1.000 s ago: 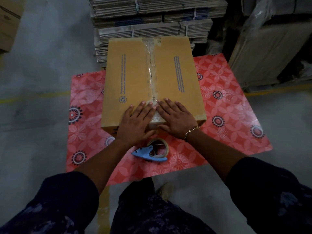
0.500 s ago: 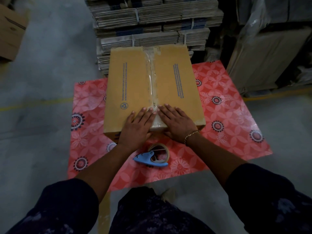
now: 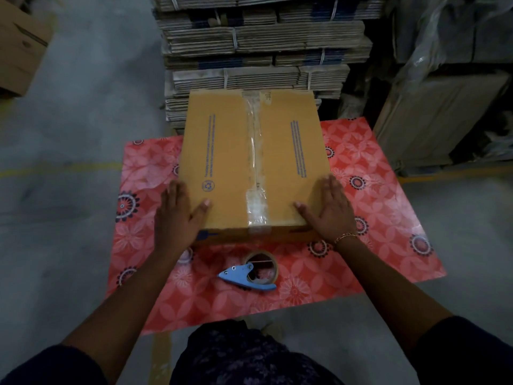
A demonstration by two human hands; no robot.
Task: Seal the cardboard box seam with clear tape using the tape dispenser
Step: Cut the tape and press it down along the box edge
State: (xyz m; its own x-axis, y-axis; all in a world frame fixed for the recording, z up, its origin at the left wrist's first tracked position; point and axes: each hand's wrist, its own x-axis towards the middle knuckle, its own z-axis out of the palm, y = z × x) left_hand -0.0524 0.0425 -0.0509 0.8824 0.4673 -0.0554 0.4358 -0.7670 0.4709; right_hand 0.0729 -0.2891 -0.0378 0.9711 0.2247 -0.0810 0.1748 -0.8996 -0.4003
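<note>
Now that hands have been moved off taped seam (image 3: 254, 162), left hand (image 3: 177, 218) and right hand (image 3: 330, 212) are spread flat, gripping nothing, against box (image 3: 222, 151) sides at mat (image 3: 374, 245) centre; dispenser (image 3: 252, 272) left near mat's front edge; sealing judged finished.

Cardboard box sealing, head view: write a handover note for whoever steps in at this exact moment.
Left hand: open, flat against the cardboard box at its near left corner, thumb on top.
Right hand: open, flat at the near right corner.
Box sits on the red floral mat. The tape dispenser lies on the mat in front of the box, in neither hand.
Done: clear tape runs along the top seam and folds over the near edge.
Left: check the far end, which is hard to judge from here.
</note>
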